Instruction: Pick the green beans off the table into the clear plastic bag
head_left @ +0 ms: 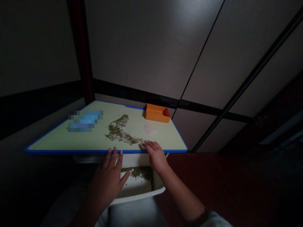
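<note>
Small green and brown grains [118, 130] lie scattered in a curved patch on a pale table top [94, 142] with a blue rim. My left hand [111, 175] rests its spread fingertips on the near blue edge, holding nothing. At the near end of the grains, my right hand [155, 154] has its fingers bent down on the surface; whether anything is between them is hidden. Just beyond it is a small patch of pale pinkish bits [149, 128]. Under the near edge, a white bin [142, 196] holds more green grains [142, 172].
An orange open box [157, 114] stands at the far right corner of the table. A blurred-out blue item [86, 121] lies on the left. Grey cabinet panels [146, 47] rise behind the table, and a dark red floor [199, 183] shows at the right.
</note>
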The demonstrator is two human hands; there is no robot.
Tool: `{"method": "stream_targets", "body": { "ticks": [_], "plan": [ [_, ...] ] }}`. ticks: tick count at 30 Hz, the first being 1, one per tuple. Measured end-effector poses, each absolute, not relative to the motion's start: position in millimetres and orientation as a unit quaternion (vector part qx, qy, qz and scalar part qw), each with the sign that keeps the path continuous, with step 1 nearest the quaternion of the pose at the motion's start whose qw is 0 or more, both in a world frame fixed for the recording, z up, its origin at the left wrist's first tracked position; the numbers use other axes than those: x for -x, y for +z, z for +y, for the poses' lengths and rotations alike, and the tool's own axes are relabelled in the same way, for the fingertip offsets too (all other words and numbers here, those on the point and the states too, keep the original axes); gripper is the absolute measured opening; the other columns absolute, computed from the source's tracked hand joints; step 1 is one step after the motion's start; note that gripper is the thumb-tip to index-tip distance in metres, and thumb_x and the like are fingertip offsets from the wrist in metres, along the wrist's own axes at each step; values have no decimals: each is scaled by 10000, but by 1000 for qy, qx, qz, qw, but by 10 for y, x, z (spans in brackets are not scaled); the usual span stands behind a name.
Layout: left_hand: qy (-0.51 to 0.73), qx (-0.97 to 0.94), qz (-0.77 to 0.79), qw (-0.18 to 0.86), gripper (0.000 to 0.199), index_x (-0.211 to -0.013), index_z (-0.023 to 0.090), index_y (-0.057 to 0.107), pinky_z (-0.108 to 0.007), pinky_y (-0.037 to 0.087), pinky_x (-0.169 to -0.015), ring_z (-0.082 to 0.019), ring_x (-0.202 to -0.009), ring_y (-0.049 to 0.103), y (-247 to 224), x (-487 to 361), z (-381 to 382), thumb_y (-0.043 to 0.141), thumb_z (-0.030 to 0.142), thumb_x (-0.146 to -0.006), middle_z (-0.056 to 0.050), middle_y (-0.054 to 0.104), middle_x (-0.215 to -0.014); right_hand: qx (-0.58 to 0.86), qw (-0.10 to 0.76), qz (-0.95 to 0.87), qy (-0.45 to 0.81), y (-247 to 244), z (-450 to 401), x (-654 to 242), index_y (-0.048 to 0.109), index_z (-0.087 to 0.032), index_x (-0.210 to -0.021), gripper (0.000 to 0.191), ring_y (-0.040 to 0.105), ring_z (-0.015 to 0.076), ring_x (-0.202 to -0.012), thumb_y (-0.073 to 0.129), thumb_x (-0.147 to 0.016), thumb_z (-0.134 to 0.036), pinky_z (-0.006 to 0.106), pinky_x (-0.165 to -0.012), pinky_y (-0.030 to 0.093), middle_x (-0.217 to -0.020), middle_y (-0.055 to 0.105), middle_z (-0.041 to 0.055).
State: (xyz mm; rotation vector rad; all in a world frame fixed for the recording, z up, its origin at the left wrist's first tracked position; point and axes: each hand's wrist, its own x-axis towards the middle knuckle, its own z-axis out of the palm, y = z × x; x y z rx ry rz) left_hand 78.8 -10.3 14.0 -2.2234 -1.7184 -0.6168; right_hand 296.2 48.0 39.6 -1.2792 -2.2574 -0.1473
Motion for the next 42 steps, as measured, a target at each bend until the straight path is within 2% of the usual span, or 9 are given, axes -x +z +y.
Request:
{"method": "stream_targets", "body": {
  "ticks": [4,11,19,26,42],
  "plan": [
    [-198,762,-604,127,699,-1373,46,495,-496,487,-978,-398,-1424,328,179,-811,-114,424,530,-872,-243,415,-1499,447,309,-836,-81,365,462,-2989,589,-181,-1343,568,565,201,-1236,413,-845,27,433,-1110,390,-1302,646,120],
    [-205,764,-600,118,685,-1362,47,508,-490,460,-1016,-387,-1433,316,179,-805,-120,452,518,-867,-243,433,-1487,380,226,-896,-42,408,424,-2950,528,-246,-1401,481,568,166,-1242,462,-946,-103,403,-1134,375,-1342,629,74],
    [-185,759,-612,120,699,-1371,56,502,-477,475,-1001,-378,-1436,313,180,-812,-118,430,535,-867,-221,424,-1499,430,272,-861,32,425,466,-2935,603,-173,-1338,513,569,190,-1262,462,-874,-9,330,-1113,410,-1347,621,102],
    [-189,760,-610,118,705,-1370,46,499,-476,464,-1016,-367,-1439,313,156,-794,-108,427,533,-866,-214,418,-1505,462,290,-835,71,462,491,-2930,615,-226,-1330,551,569,186,-1268,446,-855,-2,348,-1111,415,-1340,629,68],
    [-190,759,-612,113,712,-1371,61,504,-481,470,-1008,-372,-1437,314,162,-800,-103,434,551,-859,-216,414,-1506,471,297,-823,111,523,488,-3011,624,-188,-1324,621,555,195,-1289,401,-793,46,346,-1117,403,-1356,611,92]
  ]
}}
